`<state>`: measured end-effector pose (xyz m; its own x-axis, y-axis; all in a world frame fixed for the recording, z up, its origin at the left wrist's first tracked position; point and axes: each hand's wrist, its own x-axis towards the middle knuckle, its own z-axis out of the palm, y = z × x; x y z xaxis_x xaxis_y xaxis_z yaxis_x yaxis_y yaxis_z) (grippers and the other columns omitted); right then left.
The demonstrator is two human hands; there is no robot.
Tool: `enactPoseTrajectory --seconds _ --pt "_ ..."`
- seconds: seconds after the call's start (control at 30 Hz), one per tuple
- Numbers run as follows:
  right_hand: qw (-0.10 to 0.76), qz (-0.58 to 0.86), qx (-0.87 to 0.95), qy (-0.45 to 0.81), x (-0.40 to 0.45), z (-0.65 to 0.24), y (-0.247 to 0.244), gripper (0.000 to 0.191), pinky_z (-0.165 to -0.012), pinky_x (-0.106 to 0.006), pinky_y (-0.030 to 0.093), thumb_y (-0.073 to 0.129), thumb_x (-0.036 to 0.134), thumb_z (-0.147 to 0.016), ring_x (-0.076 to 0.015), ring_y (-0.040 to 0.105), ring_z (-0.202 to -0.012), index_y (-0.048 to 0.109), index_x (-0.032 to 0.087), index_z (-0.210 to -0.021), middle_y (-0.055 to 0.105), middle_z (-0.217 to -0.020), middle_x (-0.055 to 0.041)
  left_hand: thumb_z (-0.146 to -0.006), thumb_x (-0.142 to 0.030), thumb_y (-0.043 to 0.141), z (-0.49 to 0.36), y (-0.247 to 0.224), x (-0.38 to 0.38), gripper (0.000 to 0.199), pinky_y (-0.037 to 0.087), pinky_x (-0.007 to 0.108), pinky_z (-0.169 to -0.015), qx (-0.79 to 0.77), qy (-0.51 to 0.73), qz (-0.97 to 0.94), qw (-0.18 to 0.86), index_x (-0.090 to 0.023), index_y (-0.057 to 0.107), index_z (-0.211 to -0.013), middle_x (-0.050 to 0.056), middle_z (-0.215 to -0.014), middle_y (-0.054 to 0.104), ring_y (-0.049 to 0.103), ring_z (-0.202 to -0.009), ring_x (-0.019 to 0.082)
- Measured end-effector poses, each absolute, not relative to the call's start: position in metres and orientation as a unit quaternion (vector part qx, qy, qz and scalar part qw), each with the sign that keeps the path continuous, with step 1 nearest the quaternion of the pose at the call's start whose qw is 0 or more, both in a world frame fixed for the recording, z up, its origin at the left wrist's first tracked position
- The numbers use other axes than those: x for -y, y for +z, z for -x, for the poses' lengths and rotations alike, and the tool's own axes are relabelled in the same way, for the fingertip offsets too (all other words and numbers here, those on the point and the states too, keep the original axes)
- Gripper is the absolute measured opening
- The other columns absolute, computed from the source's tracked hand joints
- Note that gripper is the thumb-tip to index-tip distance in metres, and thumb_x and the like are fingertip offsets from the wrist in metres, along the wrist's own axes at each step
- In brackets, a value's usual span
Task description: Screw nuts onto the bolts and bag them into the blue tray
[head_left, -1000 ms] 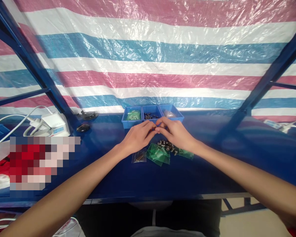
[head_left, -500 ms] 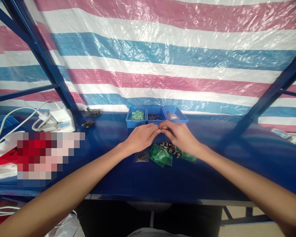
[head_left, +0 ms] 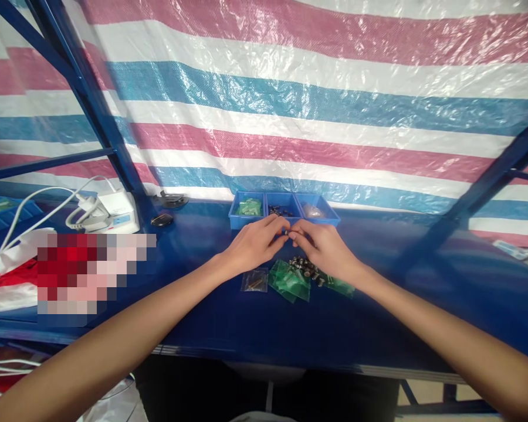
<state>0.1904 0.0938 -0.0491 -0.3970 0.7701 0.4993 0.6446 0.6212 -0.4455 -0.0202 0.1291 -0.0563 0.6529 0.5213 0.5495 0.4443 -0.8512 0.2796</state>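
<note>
My left hand (head_left: 256, 243) and my right hand (head_left: 323, 241) meet fingertip to fingertip over the table, just in front of the blue bins. Pinched between them is a small metal part (head_left: 286, 232), mostly covered by the fingers, so its exact kind does not show. Below my right hand lies a pile of small dark and silvery metal parts (head_left: 307, 268). Green plastic bags (head_left: 289, 282) lie beside the pile, and another green bag (head_left: 342, 287) is partly under my right wrist. A clear bag with thin brass-coloured pieces (head_left: 255, 281) rests below my left hand.
Three joined blue bins (head_left: 241, 221) hold green bags, dark metal parts and clear bags, against a striped plastic sheet (head_left: 290, 99). To the left are a power strip with plugs (head_left: 118, 214), a black mouse-like object (head_left: 162, 220) and red and white packaging (head_left: 9, 269).
The view has shifted slightly, moving the scene a little to the right. Both hands stay together at the small metal part, with the left fingers now a bit more spread and bent.
</note>
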Motion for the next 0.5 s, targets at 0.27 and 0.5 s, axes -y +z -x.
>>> enactPoseTrajectory --seconds 0.27,0.5 --pt "0.362 0.41 0.832 0.089 -0.0995 -0.196 -0.0501 0.017 -0.067 -0.027 0.044 0.046 0.021 -0.103 -0.0182 0.068 -0.078 0.061 0.02 -0.109 0.072 -0.09 -0.0044 -0.107 -0.033 0.047 0.0163 -0.0633 -0.134 0.018 0.04 0.028 -0.07 -0.262 0.34 -0.9 0.071 -0.02 0.059 -0.103 0.002 -0.095 0.063 0.06 -0.08 0.016" --pt "0.368 0.415 0.808 0.197 -0.0971 -0.1936 -0.0478 0.01 -0.064 -0.028 0.045 0.057 0.027 -0.097 -0.0183 0.065 -0.074 0.064 0.02 -0.097 0.071 -0.086 -0.0032 -0.108 -0.039 0.043 0.0158 -0.0619 -0.1331 0.031 0.034 0.028 -0.062 -0.265 0.331 -0.9 0.097 -0.018 0.058 -0.09 0.0 -0.08 0.059 0.055 -0.07 0.014"
